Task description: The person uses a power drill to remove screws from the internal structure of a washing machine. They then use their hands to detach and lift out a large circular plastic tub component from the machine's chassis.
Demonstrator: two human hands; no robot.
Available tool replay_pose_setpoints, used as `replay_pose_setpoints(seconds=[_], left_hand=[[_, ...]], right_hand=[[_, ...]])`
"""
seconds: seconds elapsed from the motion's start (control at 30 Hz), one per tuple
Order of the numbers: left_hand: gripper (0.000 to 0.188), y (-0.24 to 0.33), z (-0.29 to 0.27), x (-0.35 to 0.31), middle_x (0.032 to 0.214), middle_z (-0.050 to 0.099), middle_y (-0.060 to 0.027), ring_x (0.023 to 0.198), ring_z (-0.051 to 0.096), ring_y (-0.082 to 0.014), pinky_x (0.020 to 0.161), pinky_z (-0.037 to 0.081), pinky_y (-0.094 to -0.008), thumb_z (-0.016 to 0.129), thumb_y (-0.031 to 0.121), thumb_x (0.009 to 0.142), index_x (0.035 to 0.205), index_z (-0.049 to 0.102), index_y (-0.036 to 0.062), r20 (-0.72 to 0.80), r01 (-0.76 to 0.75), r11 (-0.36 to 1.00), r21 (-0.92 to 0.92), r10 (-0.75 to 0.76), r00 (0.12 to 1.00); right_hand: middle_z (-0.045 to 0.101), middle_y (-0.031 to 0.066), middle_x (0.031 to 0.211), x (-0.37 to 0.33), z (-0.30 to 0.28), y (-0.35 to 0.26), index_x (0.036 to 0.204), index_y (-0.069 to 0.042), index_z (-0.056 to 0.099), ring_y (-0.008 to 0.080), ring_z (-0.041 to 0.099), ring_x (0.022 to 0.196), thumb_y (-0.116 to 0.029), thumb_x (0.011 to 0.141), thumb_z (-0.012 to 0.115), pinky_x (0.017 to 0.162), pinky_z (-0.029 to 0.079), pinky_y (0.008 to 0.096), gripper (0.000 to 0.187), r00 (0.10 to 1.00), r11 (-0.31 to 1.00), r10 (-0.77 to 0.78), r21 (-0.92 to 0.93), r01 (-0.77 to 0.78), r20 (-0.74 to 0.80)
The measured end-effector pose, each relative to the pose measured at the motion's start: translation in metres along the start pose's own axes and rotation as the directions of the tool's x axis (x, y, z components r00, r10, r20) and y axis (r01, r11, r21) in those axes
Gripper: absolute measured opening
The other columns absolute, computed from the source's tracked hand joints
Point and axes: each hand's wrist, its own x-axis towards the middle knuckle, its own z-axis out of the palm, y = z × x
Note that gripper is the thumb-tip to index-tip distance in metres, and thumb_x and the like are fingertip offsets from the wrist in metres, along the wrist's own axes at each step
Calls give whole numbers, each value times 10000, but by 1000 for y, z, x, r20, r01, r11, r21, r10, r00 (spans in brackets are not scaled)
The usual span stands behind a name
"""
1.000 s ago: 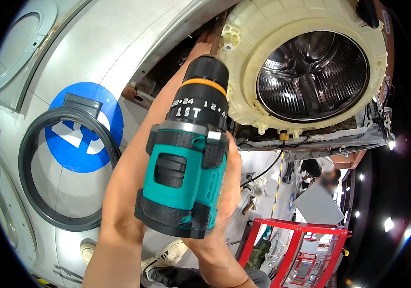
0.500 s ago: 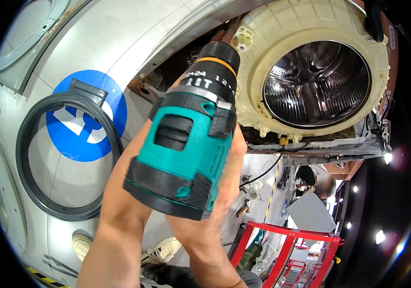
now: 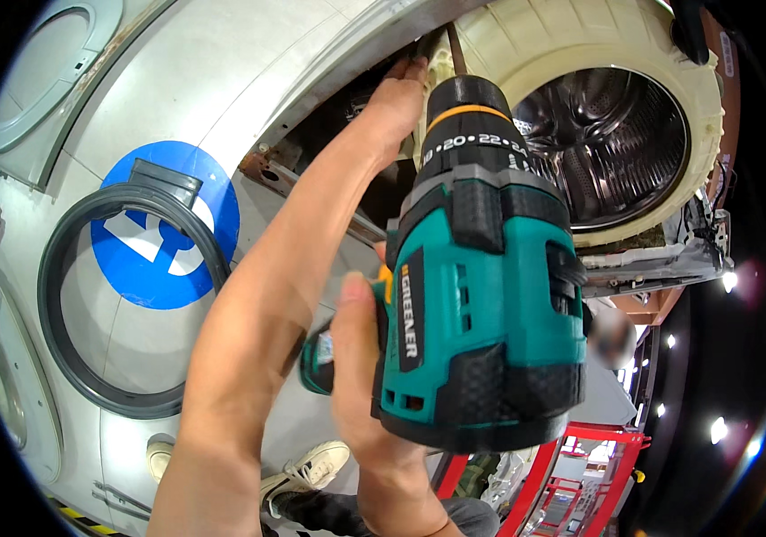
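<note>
My right hand (image 3: pixel 361 385) grips a teal and black cordless drill (image 3: pixel 481 313) by its handle, thumb near the yellow trigger. A long brown rod (image 3: pixel 456 49) runs up from the area of the chuck along the cream plastic washing machine tub (image 3: pixel 535 40). My left hand (image 3: pixel 398 98) reaches into the gap between the tub and the metal frame (image 3: pixel 311 85). Its fingers are drawn together against the tub's edge. Their tips, and whatever they hold, are lost in shadow. Inside the tub shows a shiny steel drum (image 3: pixel 611 134), partly covered by the drill.
A dark grey rubber door seal (image 3: pixel 56 327) lies on the floor over a round blue sticker (image 3: pixel 132 295). Pale ring-shaped panels lie at the left. Someone's black-gloved hand (image 3: pixel 691 36) touches the tub's far right. A red-framed cart (image 3: pixel 526 474) stands at lower right.
The drill has moved right and turned, showing its side and handle. My left hand, earlier mostly hidden behind the drill, is now visible beside the tub.
</note>
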Motion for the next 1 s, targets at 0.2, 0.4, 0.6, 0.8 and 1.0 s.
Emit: replay_pose_setpoints(seconds=[0.2,0.4,0.6,0.8,1.0], left_hand=[[541,0,0,6,1420,332,-130,1297,308,-250,1074,225,-379,390,396,1026,1431,289,50,-9,3,999,-37,-3,1000],[466,1,1,11,1301,336,-101,1184,314,-224,995,241,-361,401,384,1024,1347,335,55,-21,10,998,-68,-12,1000],[397,2,0,15,1183,340,-72,1070,320,-197,916,257,-343,413,373,1022,1264,381,60,-23,13,997,-74,-15,1000],[338,2,1,15,1064,344,-43,956,325,-171,837,273,-325,425,361,1019,1180,427,64,-22,9,997,-73,-10,1000],[294,2,-2,18,946,348,-14,842,331,-145,758,288,-307,437,350,1017,1097,473,69,-28,9,998,-66,-11,1000]], right_hand=[[561,177,1204,8,2,21,1246,50,515,276,650,933,-139,760,748,795,519,347,571,998,995,-35,-88,38,44],[592,166,1124,9,12,27,1342,18,427,268,650,929,-140,762,755,766,521,345,686,986,975,-165,-156,161,-16],[615,208,1088,-9,10,39,1349,59,395,307,692,856,-166,746,768,714,539,341,745,995,998,54,-28,-52,82],[618,172,1088,-11,4,36,1340,30,411,268,677,877,-209,823,660,741,541,327,621,968,964,250,84,-251,18],[623,113,1098,0,7,31,1300,-26,459,205,660,898,-259,946,501,773,559,315,426,996,998,-60,-20,59,-64]])
